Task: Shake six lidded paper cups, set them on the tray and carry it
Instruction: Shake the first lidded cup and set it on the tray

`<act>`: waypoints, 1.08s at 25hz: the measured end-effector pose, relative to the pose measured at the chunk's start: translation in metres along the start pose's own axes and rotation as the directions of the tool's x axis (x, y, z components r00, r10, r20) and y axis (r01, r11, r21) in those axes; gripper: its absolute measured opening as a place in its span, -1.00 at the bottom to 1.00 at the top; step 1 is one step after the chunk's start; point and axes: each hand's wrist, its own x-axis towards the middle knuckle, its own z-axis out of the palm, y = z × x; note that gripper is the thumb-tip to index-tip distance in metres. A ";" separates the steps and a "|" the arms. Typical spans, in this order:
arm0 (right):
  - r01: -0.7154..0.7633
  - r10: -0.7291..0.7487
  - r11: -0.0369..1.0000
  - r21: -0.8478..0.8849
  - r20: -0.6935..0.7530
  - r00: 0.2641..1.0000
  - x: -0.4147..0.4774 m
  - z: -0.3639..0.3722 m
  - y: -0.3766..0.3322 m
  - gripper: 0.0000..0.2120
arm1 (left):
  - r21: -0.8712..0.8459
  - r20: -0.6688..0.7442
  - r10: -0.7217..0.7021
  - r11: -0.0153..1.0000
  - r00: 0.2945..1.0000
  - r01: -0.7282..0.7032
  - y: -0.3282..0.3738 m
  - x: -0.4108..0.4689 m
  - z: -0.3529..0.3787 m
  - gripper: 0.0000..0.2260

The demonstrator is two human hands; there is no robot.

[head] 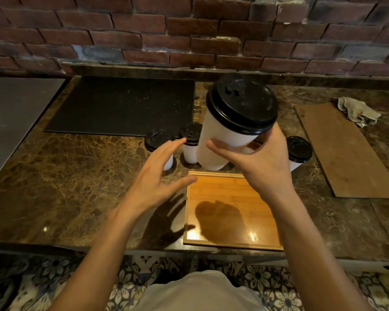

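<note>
**While left hand (157, 173) hung free, right hand (263, 167) clamped the raised cup (225, 135)**

From my remote seat I saw a black mat (121, 104) lying flat at the far left of the marble counter (54, 176). Left hand was off the surface, fingers straight and spread, gripping nothing. Its fingertips were close to the leftmost cup (155, 140) and the second cup (190, 153). Both stood upright, lidded, side by side just in front of the mat.

Next over was the raised cup: white wall, black lid (243, 104), tilted with the lid toward the camera, clear of the counter. Right hand's fingers and thumb were wrapped round its lower half. Below it the wooden tray (234, 191) sat flat near the counter's front edge, hand shadows across it.

Another lidded cup, the right-side cup (299, 149), stood upright just right of the right hand, past the tray's far right corner. Further right a brown board (346, 158) lay flat, with a crumpled cloth (357, 111) at its far end.
</note>
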 end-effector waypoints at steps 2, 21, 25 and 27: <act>-0.036 0.036 0.999 0.003 -0.024 0.999 -0.009 0.001 0.020 -0.21 | 0.124 -0.165 -0.034 0.991 0.986 0.054 -0.032 -0.013 0.023 -0.40; -0.473 0.457 0.858 -0.199 -0.121 0.881 -0.071 0.041 0.171 -0.19 | 0.636 -0.049 -0.417 0.688 0.908 0.350 -0.142 -0.046 0.110 -0.38; -0.477 0.462 0.851 -0.218 -0.118 0.879 -0.069 0.047 0.178 -0.22 | 0.622 -0.055 -0.411 0.699 0.910 0.353 -0.143 -0.046 0.110 -0.39; -0.477 0.461 0.850 -0.225 -0.121 0.879 -0.066 0.051 0.179 -0.24 | 0.622 -0.058 -0.410 0.698 0.910 0.354 -0.144 -0.046 0.110 -0.40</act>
